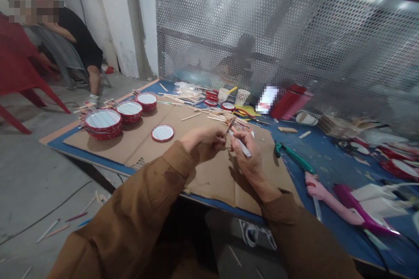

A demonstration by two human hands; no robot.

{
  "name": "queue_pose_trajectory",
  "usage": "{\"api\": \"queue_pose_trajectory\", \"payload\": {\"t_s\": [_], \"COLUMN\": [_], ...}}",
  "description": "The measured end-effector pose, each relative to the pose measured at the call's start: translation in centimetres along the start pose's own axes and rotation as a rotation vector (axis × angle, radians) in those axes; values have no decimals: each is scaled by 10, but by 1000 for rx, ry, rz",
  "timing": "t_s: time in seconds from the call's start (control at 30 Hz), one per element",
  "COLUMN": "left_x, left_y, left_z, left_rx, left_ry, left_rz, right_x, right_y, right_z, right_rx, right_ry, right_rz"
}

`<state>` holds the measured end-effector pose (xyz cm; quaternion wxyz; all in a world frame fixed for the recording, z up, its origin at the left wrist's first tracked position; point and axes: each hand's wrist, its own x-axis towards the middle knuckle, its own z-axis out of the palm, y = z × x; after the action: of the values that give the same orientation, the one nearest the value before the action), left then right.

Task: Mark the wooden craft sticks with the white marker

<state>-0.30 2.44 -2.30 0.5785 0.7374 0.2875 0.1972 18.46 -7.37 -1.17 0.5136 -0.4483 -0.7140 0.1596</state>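
My left hand (207,141) is closed, pinching a thin flat stick (231,125) that looks dark along its upper part. In my right hand (251,157) is a white marker (242,147), its tip end close to the stick. Both hands are over a brown cardboard sheet (209,174) on the blue table. To the left of them lies a round red-rimmed lid (163,133) with a white face. Beyond my fingers are scattered wooden craft sticks (218,118). Whether the marker touches the stick, I cannot tell.
Stacks of red-rimmed lids (103,124) stand at the left. A pink glue gun (330,200) and green-handled pliers (296,157) lie at the right. A lit phone (266,99), paper cups (242,96) and a red bottle (288,101) stand by the perforated metal panel (278,22). A person (80,37) sits far left.
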Motion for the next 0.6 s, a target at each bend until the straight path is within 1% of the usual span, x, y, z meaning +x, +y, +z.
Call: {"api": "queue_pose_trajectory", "payload": {"t_s": [0.17,0.3,0.43,0.6], "left_x": [4,4,2,-1], "left_y": [-6,-9,-6,0], "left_z": [-3,-3,-1,0], "left_rx": [70,65,31,54], "left_ry": [22,16,47,34], "left_rz": [-25,-22,-19,-53], "right_x": [0,0,1,1], "right_y": [0,-1,-2,-5], "right_z": [-1,-1,-1,-1], "right_rx": [-4,-18,-29,-42], "right_ry": [-7,-6,-2,4], "right_rz": [1,-15,-20,-27]}}
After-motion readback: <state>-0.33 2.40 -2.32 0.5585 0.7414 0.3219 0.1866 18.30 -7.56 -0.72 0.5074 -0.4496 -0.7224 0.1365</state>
